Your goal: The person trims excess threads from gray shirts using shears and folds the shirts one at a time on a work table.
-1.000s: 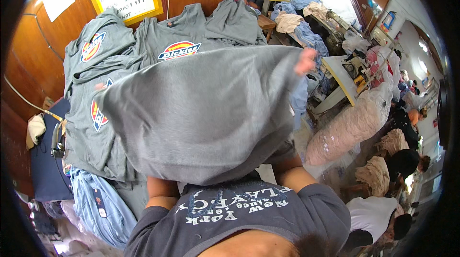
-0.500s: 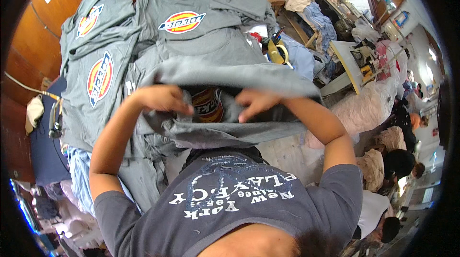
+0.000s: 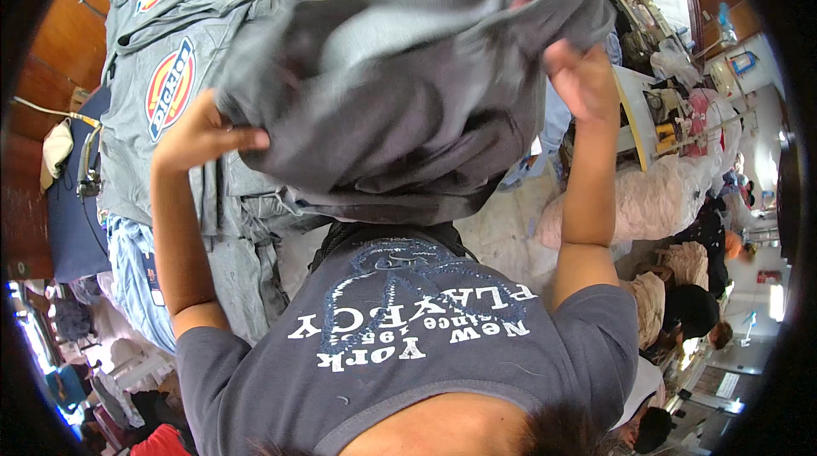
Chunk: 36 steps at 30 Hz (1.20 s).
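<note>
A grey T-shirt [image 3: 408, 116] is stretched between my hands above the near side of the pile, blurred by motion. Its cloth billows, and its front and back are hard to tell apart. My left hand [image 3: 204, 134] is closed on the shirt's left edge, thumb on top of the cloth and the other fingers mostly behind it. Higher up at the right, my right hand [image 3: 585, 82] grips the other edge, its fingers smeared and partly covered by fabric. Underneath and beyond lie several grey T-shirts [image 3: 128, 150] with a red, yellow and blue logo [image 3: 170, 88].
Light-blue garments [image 3: 136, 286] hang at the left near a dark-blue board [image 3: 70, 226] with a cable. To the right are a sewing machine table [image 3: 632, 120] and large plastic-wrapped pink bundles [image 3: 638, 205]. Other people [image 3: 694, 316] sit farther right.
Both hands have moved apart and my right hand has risen. The T-shirt, earlier low with its opening toward me and a print showing inside, is now lifted and spread.
</note>
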Each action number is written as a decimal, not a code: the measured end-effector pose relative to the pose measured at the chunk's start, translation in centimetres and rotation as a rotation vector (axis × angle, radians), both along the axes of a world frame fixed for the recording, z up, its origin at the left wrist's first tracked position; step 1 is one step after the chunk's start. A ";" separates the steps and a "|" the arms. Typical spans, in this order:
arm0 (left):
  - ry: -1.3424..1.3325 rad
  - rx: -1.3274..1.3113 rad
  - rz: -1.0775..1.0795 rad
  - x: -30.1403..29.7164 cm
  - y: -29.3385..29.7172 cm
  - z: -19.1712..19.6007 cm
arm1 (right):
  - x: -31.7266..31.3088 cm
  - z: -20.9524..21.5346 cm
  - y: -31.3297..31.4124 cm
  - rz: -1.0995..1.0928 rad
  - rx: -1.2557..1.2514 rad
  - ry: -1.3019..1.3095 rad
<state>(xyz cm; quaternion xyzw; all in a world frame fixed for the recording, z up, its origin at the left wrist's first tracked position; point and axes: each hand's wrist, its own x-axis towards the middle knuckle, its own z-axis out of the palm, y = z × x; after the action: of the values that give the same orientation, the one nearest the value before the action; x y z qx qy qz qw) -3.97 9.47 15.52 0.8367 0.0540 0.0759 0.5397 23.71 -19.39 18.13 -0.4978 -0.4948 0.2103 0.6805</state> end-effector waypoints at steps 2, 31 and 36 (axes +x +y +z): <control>-0.018 0.102 -0.163 -2.8 3.4 0.2 | 0.3 -0.2 -2.3 -0.260 -0.332 -0.438; -0.180 0.627 0.049 8.3 -8.6 -12.8 | 3.5 -20.4 -3.6 -0.454 -0.587 -0.800; 0.036 0.988 0.050 6.1 -10.2 -16.5 | 2.6 -20.0 -2.7 -0.427 -0.447 -0.953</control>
<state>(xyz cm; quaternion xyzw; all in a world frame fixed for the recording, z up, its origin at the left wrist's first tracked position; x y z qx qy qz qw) 2.10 -0.71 -1.01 0.9921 0.0410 0.0909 0.0754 26.26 -22.07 -1.90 -0.7585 -0.5792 -0.0803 0.2876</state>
